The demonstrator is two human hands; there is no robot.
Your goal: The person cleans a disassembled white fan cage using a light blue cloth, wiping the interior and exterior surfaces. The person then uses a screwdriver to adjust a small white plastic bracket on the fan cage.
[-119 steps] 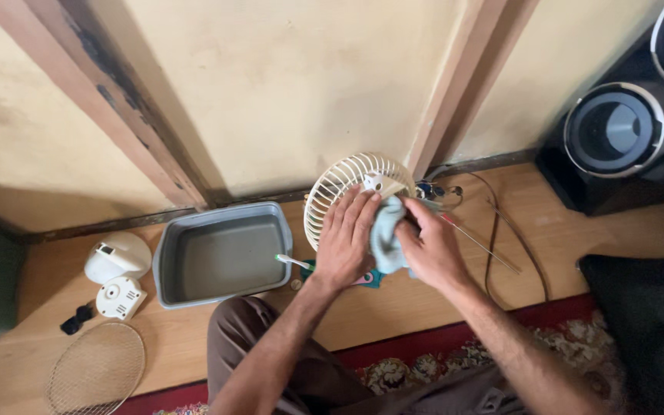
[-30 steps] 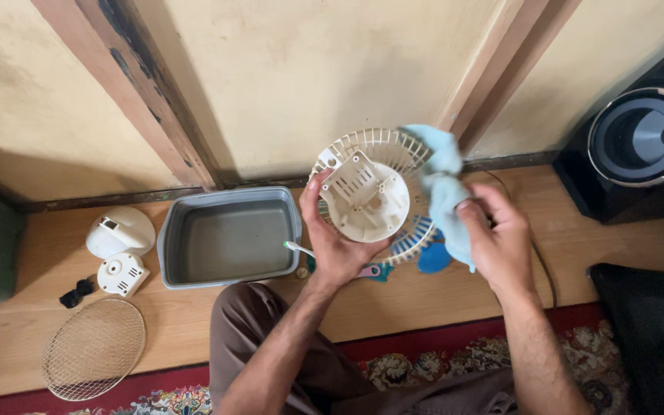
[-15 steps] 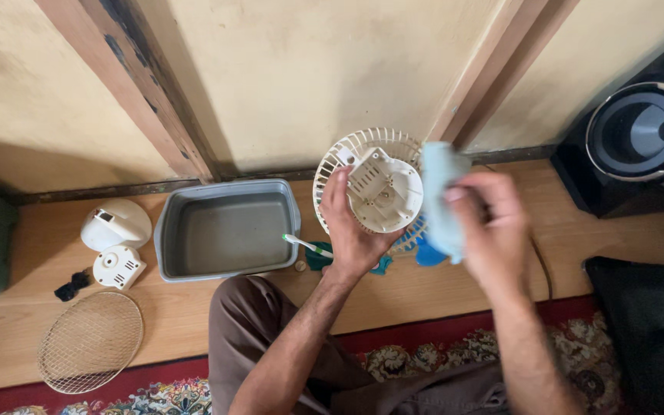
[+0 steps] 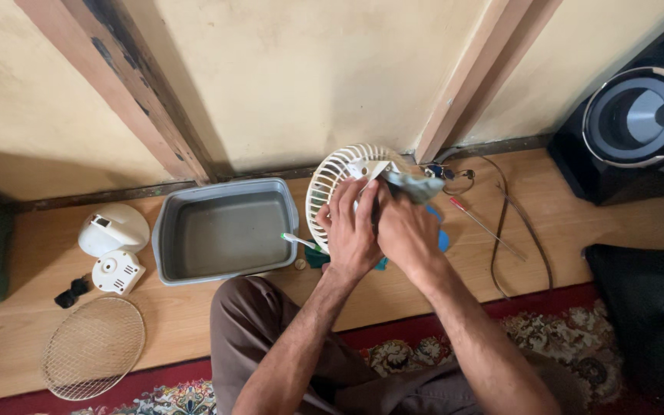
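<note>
A grey plastic tub (image 4: 224,230) sits on the wooden floor (image 4: 24,338) by the wall. Just right of it, the white fan grille (image 4: 337,178) stands tilted on edge. The left hand (image 4: 353,230) grips its rim; the right hand (image 4: 405,230) presses a pale-blue cloth (image 4: 415,184) against it.

Wooden floor (image 4: 32,338) bears grey tub (image 4: 224,230), wire grille (image 4: 94,347), screwdriver (image 4: 486,225)
</note>
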